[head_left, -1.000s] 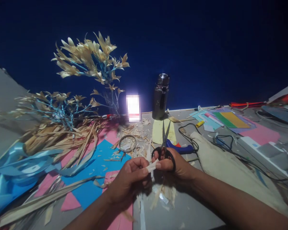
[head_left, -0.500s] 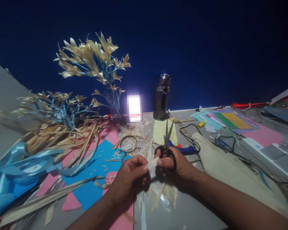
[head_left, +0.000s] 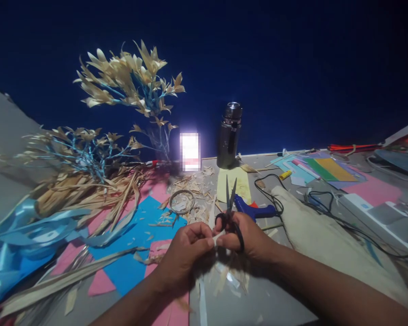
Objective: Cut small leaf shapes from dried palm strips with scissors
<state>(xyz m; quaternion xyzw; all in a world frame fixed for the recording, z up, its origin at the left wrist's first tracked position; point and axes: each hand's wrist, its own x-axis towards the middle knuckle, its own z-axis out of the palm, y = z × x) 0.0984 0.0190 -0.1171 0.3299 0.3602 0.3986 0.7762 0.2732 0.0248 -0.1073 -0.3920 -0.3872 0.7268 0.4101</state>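
Observation:
Between the fingertips of both hands is a small pale strip [head_left: 219, 236], like dried husk, mostly covered by the fingers. My left hand [head_left: 188, 249] pinches its left end. My right hand [head_left: 253, 237] pinches the other end with thumb and finger. Black-handled scissors [head_left: 230, 194] hang on the fingers of that same hand, blades slightly apart and pointing away from me. Just beyond them lies a blue glue gun [head_left: 258, 211] on the table. Below the hands are pale scraps [head_left: 221, 283], partly in shadow.
A dark flask [head_left: 229, 136] stands at the back beside a blurred bright light [head_left: 190, 151]. Dried-flower branches [head_left: 122, 81] rise at the left, above husk strips [head_left: 115, 199] and blue ribbon [head_left: 30, 235]. A tape ring [head_left: 182, 202] lies among shavings. A cream cloth [head_left: 313, 231] and cables sit right.
Both hands have drawn closer together on the strip, so less of it shows. The right hand and scissors have shifted slightly left, uncovering more of the glue gun.

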